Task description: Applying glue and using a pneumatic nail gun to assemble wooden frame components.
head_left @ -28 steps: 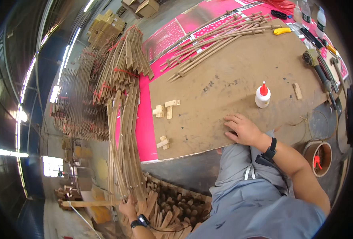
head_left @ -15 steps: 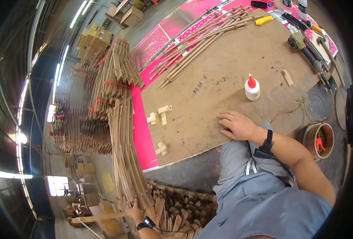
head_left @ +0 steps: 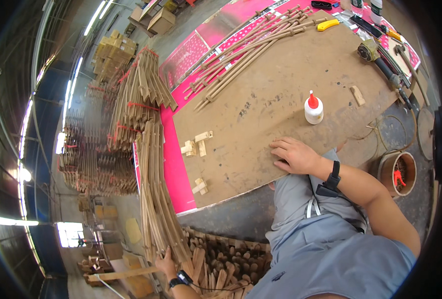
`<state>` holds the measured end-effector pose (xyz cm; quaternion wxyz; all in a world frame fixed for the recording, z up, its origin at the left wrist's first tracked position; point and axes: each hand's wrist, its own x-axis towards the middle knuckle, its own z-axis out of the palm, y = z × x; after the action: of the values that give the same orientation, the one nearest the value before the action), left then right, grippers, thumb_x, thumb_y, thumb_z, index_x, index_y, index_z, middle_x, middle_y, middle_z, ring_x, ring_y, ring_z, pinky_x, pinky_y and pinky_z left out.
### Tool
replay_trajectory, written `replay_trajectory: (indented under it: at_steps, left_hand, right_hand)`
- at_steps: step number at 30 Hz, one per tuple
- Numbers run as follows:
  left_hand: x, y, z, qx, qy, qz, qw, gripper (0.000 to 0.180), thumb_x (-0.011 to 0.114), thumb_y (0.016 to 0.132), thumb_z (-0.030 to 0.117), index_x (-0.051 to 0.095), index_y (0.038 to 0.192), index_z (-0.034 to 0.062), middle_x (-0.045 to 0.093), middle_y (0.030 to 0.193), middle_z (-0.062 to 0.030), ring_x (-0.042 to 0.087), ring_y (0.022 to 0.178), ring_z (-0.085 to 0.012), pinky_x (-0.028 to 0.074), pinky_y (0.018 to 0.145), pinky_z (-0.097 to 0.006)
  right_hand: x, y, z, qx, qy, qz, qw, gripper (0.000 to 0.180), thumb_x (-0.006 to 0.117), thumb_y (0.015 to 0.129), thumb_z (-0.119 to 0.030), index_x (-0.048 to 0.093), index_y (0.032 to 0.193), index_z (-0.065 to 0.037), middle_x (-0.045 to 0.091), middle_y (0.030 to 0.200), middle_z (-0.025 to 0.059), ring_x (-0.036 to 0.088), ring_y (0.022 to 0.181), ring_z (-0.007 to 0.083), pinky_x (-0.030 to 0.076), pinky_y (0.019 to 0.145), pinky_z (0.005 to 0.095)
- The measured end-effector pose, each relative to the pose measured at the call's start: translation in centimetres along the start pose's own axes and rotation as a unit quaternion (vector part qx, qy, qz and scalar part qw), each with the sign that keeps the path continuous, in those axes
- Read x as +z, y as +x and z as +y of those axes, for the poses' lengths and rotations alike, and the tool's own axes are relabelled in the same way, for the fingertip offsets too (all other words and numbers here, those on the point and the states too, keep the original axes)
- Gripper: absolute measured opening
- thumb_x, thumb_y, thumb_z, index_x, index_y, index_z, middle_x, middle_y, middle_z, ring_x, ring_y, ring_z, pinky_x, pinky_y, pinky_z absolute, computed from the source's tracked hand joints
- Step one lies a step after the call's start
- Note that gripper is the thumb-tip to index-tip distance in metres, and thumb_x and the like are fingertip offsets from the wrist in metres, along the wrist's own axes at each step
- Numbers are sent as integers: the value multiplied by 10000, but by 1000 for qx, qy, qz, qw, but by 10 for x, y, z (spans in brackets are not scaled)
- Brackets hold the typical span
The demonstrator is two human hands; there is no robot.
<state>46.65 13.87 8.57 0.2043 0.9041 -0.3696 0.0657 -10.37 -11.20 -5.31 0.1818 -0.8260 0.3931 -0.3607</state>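
My right hand rests on the brown board at its near edge, fingers stretched out and holding nothing. Beyond it stands a white squeeze bottle with a red pointed cap. At the lower left my left hand is on the near ends of long wooden strips, its fingers closed around the wood; the exact grip is partly hidden. Small wooden block jigs sit along the board's left side, with another wooden block nearer me.
Turned wooden rods lie across the far side. A power tool, a yellow-handled knife and a small wood piece are at the right. A round bucket stands lower right; a bin of wooden parts is beside my left arm.
The whole view has shifted slightly, so the table and the things on it appear a little further left. Both hands stay in nearly the same places.
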Motion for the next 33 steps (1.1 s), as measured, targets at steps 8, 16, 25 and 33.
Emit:
replay_trajectory:
  at_steps: [8,16,25,33]
  left_hand:
    - [4,11,-37,-23,-32,-39,998,443,853,836,288,751,1058,-81,753,961,-221,702,864,-314,531,812,-442]
    - [8,18,-26,5,-1,-3,1000,581,876,790,420,757,1061,-79,761,948,-272,746,910,-384,554,833,-454]
    - [8,15,-31,-39,13,-1,999,556,884,788,400,756,1042,-78,750,895,-265,733,849,-380,550,805,-433]
    - [3,16,-59,-13,-69,-50,996,573,886,808,309,705,1171,-97,773,982,-209,730,858,-321,555,793,-412]
  right_hand:
    - [-1,2,-1,-7,7,1,1000,310,747,877,-222,678,1105,-24,644,1318,144,576,1267,338,493,1063,428]
    - [-8,6,-10,17,0,-24,1000,302,749,873,-182,680,1112,-11,646,1331,156,573,1277,360,495,1062,444]
    - [-7,8,-11,17,-9,-22,1000,325,754,864,-159,686,1143,-7,653,1332,159,576,1290,366,495,1067,454]
    - [-7,9,-12,19,-13,-20,1000,310,755,862,-147,691,1129,-4,658,1320,160,578,1287,368,497,1065,454]
